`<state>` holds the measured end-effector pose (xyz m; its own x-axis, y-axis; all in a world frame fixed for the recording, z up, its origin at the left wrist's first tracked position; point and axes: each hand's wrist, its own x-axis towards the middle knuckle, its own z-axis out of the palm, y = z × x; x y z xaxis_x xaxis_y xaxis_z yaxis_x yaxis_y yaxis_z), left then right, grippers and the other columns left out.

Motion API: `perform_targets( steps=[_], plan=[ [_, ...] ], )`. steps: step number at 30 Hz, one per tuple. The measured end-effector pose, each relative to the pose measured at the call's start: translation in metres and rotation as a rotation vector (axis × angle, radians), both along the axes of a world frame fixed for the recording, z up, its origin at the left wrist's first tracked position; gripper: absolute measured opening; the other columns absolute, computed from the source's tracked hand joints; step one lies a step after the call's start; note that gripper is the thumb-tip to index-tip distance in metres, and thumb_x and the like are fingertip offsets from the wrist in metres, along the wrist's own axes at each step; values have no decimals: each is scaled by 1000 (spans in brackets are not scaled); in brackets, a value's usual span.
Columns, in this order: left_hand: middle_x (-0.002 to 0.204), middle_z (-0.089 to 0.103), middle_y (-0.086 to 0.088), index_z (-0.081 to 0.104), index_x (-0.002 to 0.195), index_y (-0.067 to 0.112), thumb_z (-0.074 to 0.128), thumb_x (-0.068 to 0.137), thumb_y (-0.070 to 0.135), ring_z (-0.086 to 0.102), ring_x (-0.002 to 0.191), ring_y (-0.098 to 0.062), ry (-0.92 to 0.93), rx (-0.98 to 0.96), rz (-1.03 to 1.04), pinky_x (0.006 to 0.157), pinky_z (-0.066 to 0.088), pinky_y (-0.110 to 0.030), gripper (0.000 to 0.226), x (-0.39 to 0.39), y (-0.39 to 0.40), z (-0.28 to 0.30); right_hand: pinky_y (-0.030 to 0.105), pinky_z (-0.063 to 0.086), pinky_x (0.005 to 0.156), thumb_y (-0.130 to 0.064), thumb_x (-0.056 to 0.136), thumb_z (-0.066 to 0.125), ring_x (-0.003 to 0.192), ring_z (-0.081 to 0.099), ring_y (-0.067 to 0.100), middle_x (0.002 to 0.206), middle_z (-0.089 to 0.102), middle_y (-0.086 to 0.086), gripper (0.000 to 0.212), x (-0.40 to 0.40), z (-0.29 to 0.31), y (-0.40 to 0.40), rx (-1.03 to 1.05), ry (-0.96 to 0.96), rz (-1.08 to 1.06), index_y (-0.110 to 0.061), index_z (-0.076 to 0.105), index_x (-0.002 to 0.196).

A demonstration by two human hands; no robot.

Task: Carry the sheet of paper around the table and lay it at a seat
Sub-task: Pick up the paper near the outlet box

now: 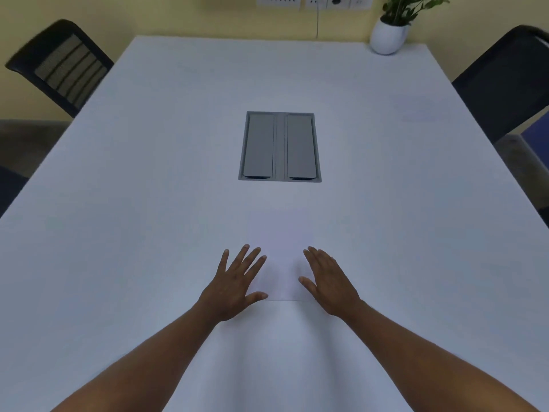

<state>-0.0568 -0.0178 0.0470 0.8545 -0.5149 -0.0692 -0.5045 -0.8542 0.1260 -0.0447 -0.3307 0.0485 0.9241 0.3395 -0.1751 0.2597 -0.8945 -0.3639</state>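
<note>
- Your left hand [236, 285] lies flat with the palm down on the big white surface [148, 203]. Its fingers are spread wide like a fan. The thumb points in toward the middle.
- Your right hand [328, 282] is palm down too, but its fingers stay close together. It leans a little onto its outer edge.
- Both of your bare arms reach straight out from the bottom of the view. They come closer together as they go toward the hands.
- The thin white sheet of paper [280, 251] lies flat on the surface, between your two hands. It is hard to see, because it is nearly the same colour as the surface.
- The fingers and thumb of your left hand rest on the paper's left side. Your right hand covers its right side.
- Neither grip is closed. Both hands are open and hold nothing.
- A grey metal box with two lids [279, 147] sits in the middle of the surface, past the paper.
- A black mesh chair [64, 65] stands at the far left, and a dark chair [505, 81] at the far right.
- A green plant in a round white pot [387, 35] sits at the far right corner.
</note>
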Motion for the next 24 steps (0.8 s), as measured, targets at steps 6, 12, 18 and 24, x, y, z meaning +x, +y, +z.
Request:
perform_targets(
  steps=[6, 12, 18, 24],
  plan=[
    [183, 11, 3, 20, 173, 25, 29, 100, 87, 1, 169, -23, 105, -54, -45, 132, -2, -58, 96, 38, 16, -24, 31, 11, 132, -77, 98, 21, 163, 21, 25, 177, 22, 9, 96, 51, -6, 7, 27, 114, 17, -12, 21, 169],
    [181, 19, 3, 27, 172, 25, 40, 98, 88, 8, 169, -22, 129, -93, -147, 132, 4, -59, 98, 72, 25, -52, 43, 22, 133, -79, 99, 19, 159, 32, 33, 171, 35, 16, 98, 113, -30, 11, 13, 86, -62, -7, 32, 164],
    [178, 30, -1, 37, 169, 22, 48, 92, 90, 20, 167, -24, 132, -151, -177, 134, 12, -60, 103, 88, 26, -76, 45, 21, 133, -44, 108, 54, 160, 28, 35, 172, 33, 17, 72, 160, -53, 12, -9, 40, -104, -4, 32, 164],
    [175, 38, -4, 49, 163, 19, 55, 89, 90, 29, 165, -27, 97, -226, -149, 131, 21, -65, 102, 85, 25, -92, 54, 26, 129, -46, 108, 53, 160, 29, 37, 172, 34, 13, 70, 173, -72, 14, -58, -11, -111, -8, 35, 164]
  ],
)
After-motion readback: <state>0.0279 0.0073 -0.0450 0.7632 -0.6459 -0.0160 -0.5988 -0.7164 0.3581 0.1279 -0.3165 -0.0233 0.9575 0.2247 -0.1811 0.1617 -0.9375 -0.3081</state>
